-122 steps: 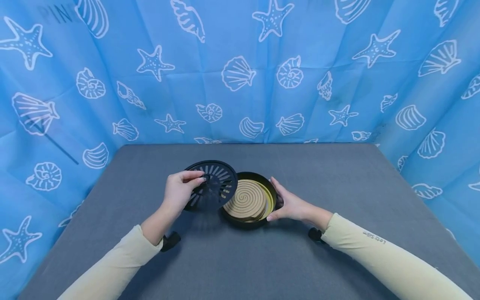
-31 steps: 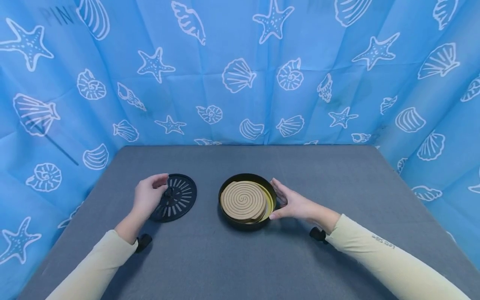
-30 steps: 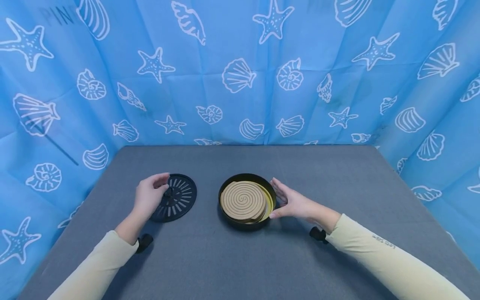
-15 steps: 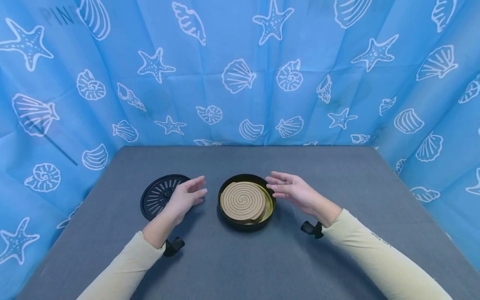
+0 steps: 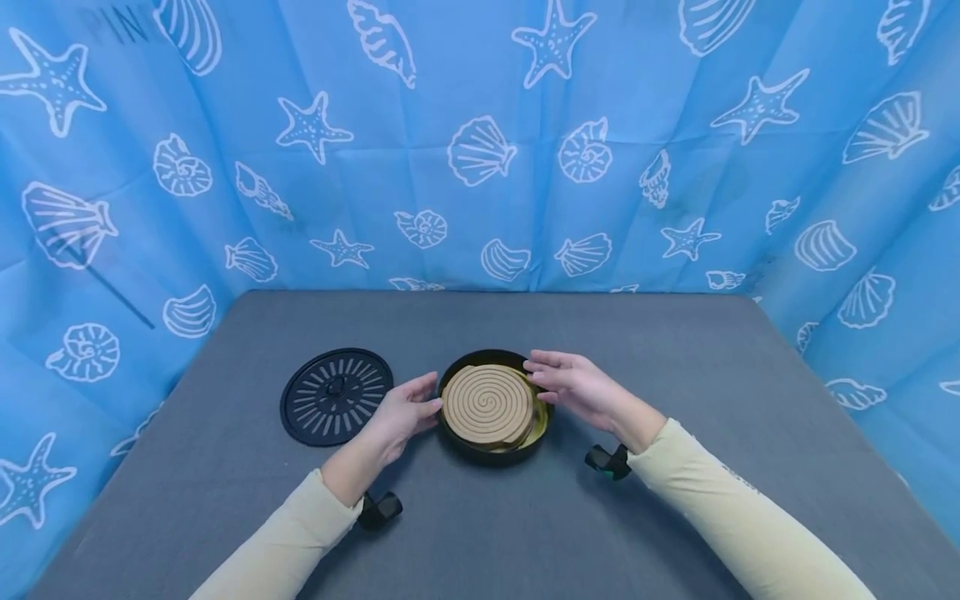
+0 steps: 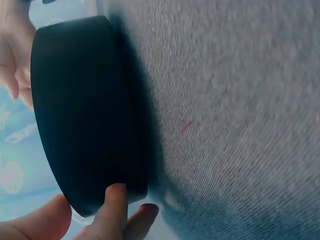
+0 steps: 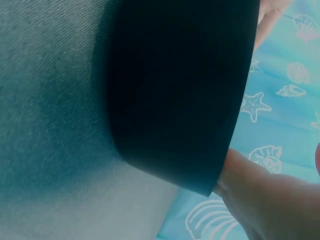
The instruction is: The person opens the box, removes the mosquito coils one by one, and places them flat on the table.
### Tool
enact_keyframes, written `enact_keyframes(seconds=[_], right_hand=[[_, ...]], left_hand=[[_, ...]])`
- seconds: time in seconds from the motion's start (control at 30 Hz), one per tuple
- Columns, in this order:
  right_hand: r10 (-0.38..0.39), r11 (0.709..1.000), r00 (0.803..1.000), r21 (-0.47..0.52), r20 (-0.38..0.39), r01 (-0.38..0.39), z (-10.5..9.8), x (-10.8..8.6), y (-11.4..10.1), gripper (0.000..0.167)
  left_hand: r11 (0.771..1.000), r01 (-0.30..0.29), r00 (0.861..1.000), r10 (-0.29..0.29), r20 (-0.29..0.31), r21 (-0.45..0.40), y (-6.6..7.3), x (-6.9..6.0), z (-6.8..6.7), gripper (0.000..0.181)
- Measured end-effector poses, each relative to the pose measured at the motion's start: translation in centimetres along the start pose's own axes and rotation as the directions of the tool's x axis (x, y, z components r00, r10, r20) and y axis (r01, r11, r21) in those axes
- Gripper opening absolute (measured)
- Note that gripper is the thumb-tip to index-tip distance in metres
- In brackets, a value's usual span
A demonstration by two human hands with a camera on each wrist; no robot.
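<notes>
- Lid's off, so my read is we're at the "both hands go to the open tin" step. The slotted black lid lies flat, knob up, on the grey table, over on the person's left.
- The main thing, the black tin, sits flat in the middle between the hands. The tan spiral coils are stacked inside, shoved toward the left wall, with a strip of yellow showing on the right.
- Left hand: at the tin's left side, fingers loosely bent, thumb up by the rim next to the coils. No clamp on anything that I can see.
- Right hand: across from it at the far right of the rim, fingers loose and fairly straight, not wrapped round anything.
- The wrist cams are super dark on the tin wall, so I can't tell how firmly, if at all, either hand is touching it.
- Next move, imo: pick either the wall or the stack and get a real hold from both sides. If it's the stack, that yellow gap looks like the easiest way in; the left side seems tight.
</notes>
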State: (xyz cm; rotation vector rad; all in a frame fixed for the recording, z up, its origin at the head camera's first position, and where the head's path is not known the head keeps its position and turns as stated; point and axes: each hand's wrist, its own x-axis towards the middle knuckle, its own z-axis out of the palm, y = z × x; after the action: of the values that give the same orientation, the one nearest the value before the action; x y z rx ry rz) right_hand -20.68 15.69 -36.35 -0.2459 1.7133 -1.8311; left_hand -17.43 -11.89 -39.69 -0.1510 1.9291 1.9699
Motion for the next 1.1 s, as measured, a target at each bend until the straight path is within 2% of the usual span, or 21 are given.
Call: enact_keyframes(seconds=[0.13,0.37,0.73,1.1], right_hand=[[0.019,1.000,1.000,-0.018,0.011,-0.019,0.13,0.45,-0.04,0.063],[0.040,0.999,0.999,-0.007,-0.014,-0.040,0.56,0.57,-0.11,0.063],[0.047,0.999,0.999,0.003,0.004,-0.047,0.96,0.53,-0.26,0.065],[0.045,0.999,0.997,0.003,-0.059,-0.045,0.97,0.79,-0.83,0.053]], left_hand=[[1.000,-0.002,1.000,0.002,-0.007,-0.003,-0.14,0.08,0.29,0.052],[0.999,0.012,1.000,-0.011,-0.018,0.031,-0.08,-0.02,0.71,0.051],[0.999,0.011,0.999,-0.010,-0.044,0.040,-0.29,-0.05,0.63,0.051],[0.999,0.014,0.999,-0.013,-0.030,0.035,-0.05,0.00,0.62,0.052]])
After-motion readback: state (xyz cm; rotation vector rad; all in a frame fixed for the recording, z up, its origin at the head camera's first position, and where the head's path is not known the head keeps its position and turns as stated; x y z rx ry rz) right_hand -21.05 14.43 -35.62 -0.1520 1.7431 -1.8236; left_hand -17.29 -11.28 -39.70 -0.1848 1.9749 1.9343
